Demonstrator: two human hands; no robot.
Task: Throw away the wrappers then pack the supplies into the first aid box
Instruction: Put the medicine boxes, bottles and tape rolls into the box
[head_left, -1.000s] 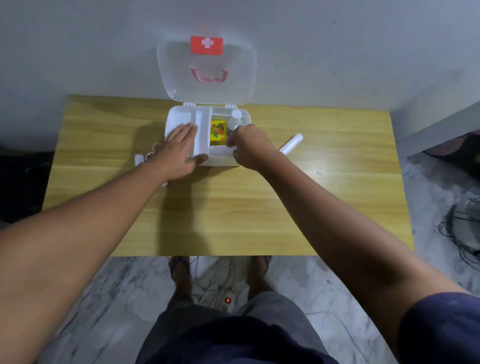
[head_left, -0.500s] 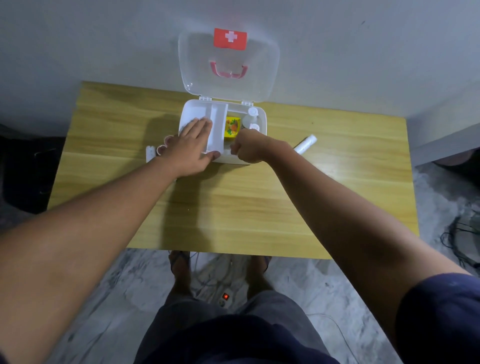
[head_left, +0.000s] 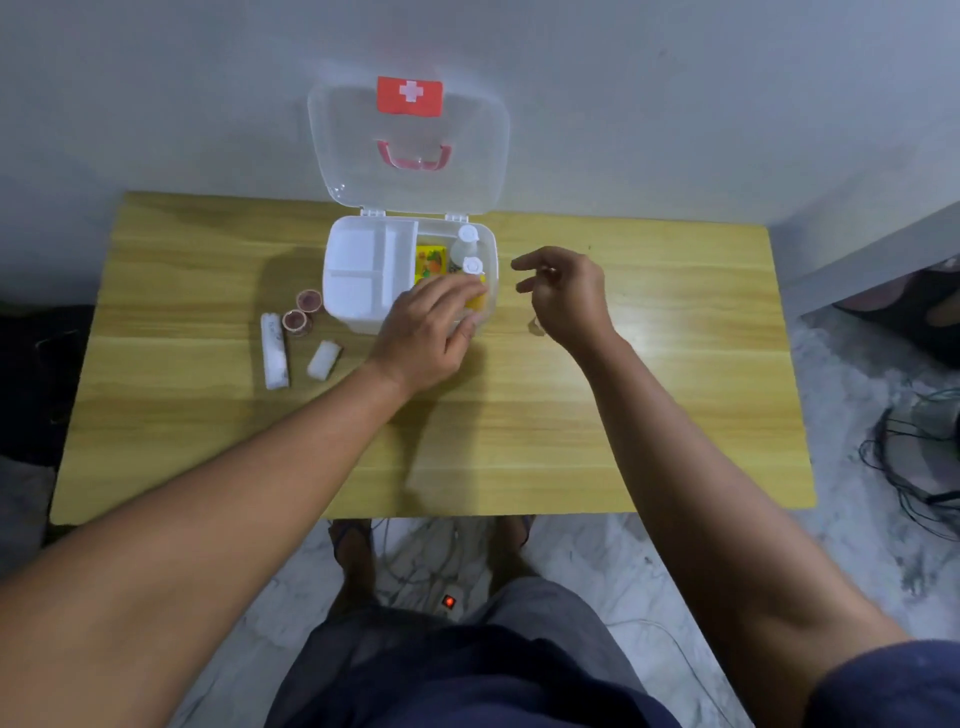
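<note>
Item: first aid box (head_left: 358, 291), white, standing at the back of the wooden bench (head_left: 519, 415) with its clear lid (head_left: 363, 156) tipped up against the wall so both hands can reach in. Contents, right compartment: a yellow printed packet (head_left: 431, 258) and two white-capped bottles (head_left: 470, 252) set upright at the far end, probably to leave floor room for flatter things. Left compartments of the box: bare white tray. Left hand (head_left: 426, 327): reaching across the box's near right corner, grip pressed together on a yellow item (head_left: 479, 299) being seated beside the bottles (only a sliver of it shows under the fingers). Right hand (head_left: 569, 291): hovering just right of the box, grip loosely apart and holding nothing, seemingly waiting clear of the opening. Left of the box, not yet packed: two brown tape rolls (head_left: 301, 312) touching its wall, a long white wrapped roll (head_left: 274, 351) and a short white roll (head_left: 323, 358) a little nearer the person. A small clear scrap (head_left: 535, 326) lies right of the box, below the right hand; whether it is a wrapper cannot be told. Packing judged roughly half done.
</note>
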